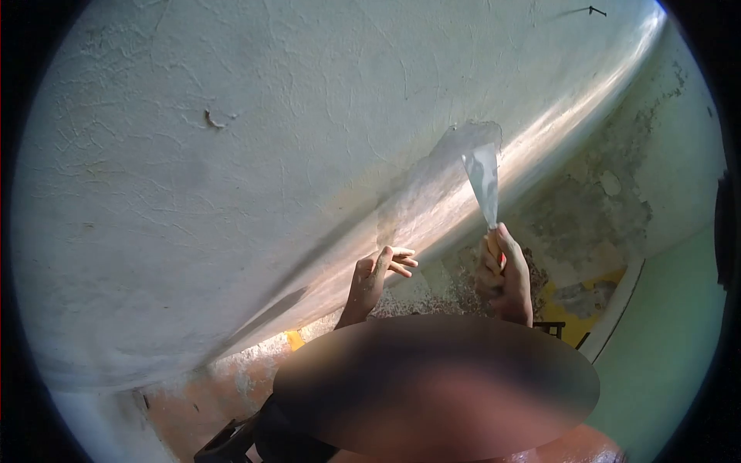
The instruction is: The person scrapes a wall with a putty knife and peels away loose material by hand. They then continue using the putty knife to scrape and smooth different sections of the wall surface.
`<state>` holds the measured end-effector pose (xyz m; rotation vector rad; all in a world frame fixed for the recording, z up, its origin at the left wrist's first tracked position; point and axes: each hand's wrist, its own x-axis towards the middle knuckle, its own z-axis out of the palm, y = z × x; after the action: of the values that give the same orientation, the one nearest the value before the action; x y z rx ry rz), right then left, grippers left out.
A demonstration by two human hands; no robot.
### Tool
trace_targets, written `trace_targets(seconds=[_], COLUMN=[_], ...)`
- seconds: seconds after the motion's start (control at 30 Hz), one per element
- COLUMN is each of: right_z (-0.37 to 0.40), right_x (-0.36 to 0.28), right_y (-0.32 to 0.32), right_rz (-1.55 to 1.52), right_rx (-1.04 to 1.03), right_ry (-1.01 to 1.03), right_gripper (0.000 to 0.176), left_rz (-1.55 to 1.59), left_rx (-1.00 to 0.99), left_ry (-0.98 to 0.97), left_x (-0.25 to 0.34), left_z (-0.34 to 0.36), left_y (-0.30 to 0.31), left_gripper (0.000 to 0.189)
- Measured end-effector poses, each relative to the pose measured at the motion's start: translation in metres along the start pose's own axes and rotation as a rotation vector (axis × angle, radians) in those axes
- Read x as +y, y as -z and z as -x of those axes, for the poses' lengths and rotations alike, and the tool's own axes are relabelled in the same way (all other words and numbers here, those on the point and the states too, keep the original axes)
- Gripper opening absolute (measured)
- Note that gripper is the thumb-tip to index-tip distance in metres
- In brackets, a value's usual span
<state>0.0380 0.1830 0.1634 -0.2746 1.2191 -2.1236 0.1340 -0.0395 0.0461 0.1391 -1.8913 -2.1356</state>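
Observation:
My right hand [509,278] is wrapped round the short handle of a putty knife [483,185], whose wide metal blade points up. Pale smears mark the blade. Behind it in this view lies a darker grey patch [444,166] on the pale plastered surface [255,177]. To the left, my left hand [374,278] is raised with its fingers stretched out and nothing in it. Its fingertips point right, toward the hand with the knife. A blurred oval hides what lies below both wrists.
A bright streak of light runs along the surface's edge. Beyond it, a stained wall [602,185] shows peeling paint, with a green wall [668,332] at the right. Small metal bits stick out at the top right [596,11] and upper left [210,119].

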Motion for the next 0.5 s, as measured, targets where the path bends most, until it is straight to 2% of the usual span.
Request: trace_targets(seconds=[0.07,0.13,0.17,0.2,0.27,0.33,0.4,0.47,0.5], right_z=[0.004,-0.018,-0.033,-0.038,-0.035,-0.023,-0.01,0.003,0.002], right_x=[0.008,0.009,0.007,-0.009,-0.034,-0.04,-0.022,-0.004,0.002], right_y=[-0.008,-0.034,-0.028,-0.047,-0.048,-0.036,-0.025,-0.024,-0.016], right_rz=[0.05,0.127,0.103,0.061,0.018,-0.137,-0.155,-0.031,-0.102], right_rx=[0.054,0.245,0.062,0.097,-0.004,-0.069,-0.034,0.275,0.092], right_ry=[0.006,-0.042,0.052,0.088,0.221,0.154,0.131,0.028,-0.04], right_gripper=[0.05,0.05,0.05,0.05,0.05,0.05,0.048,0.047,0.045], left_rz=[0.08,0.03,-0.021,-0.022,0.047,0.111,0.061,0.094,0.125], left_rx=[-0.05,-0.045,-0.035,-0.047,-0.07,-0.072,-0.041,-0.059,-0.067], left_ry=[0.055,0.099,0.15,0.156,0.09,0.07,0.082,0.076,0.084], left_x=[-0.003,0.006,0.008,0.007,0.001,-0.002,0.003,-0.009,-0.014], left_z=[-0.001,0.0,0.004,0.007,0.007,0.011,0.012,0.014,0.014], left_y=[0.003,0.003,0.004,0.006,0.012,0.015,0.016,0.022,0.021], left_gripper=[0.054,0.051,0.049,0.049,0.044,0.042,0.042,0.041,0.041])
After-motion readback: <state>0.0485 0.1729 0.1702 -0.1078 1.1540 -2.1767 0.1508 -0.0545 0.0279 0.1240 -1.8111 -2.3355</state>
